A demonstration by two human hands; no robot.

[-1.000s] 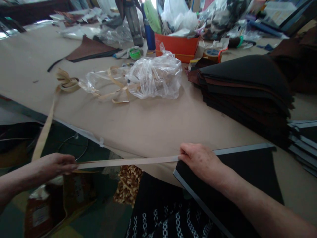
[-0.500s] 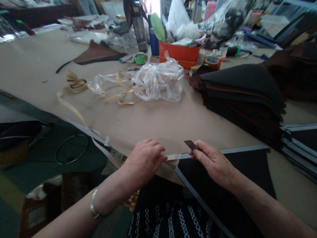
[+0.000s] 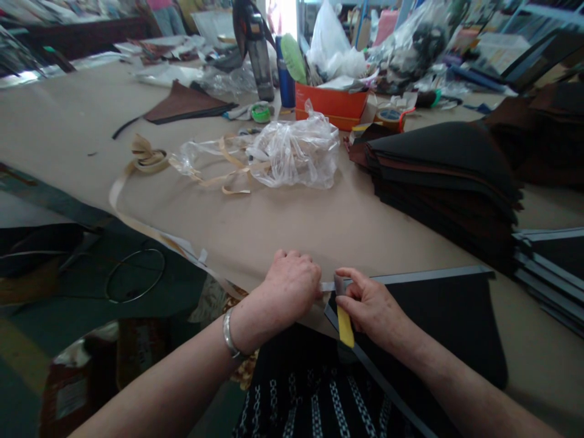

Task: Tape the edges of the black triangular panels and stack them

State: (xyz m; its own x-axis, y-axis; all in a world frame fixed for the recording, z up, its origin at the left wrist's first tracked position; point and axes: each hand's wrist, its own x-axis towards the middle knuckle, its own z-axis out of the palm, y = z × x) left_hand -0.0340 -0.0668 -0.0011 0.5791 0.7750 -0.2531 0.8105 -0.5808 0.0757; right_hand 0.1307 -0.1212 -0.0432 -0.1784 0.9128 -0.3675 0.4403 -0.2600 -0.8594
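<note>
A black wedge-shaped fabric piece [image 3: 438, 328] with grey tape [image 3: 429, 275] along its edges lies at the table's near edge. My left hand [image 3: 292, 289] is closed, pinching the beige strip [image 3: 137, 228] right at the piece's corner. My right hand [image 3: 371, 307] is closed round a small yellow-handled blade [image 3: 344, 322], its tip set against the strip at the corner. The beige strip trails left along the table edge and back to a coiled roll [image 3: 148, 159]. The two hands almost touch.
A crumpled clear plastic bag [image 3: 296, 152] with loose strips lies mid-table. A tall stack of dark fabric pieces [image 3: 447, 176] stands to the right, with taped pieces [image 3: 552, 267] beside it. An orange box [image 3: 331, 100], bottles and clutter fill the back. A brown piece [image 3: 182, 102] lies back left.
My left hand has come from far left up to the corner, letting the stretched strip go slack. My right hand has brought a yellow-handled blade down onto the strip.
</note>
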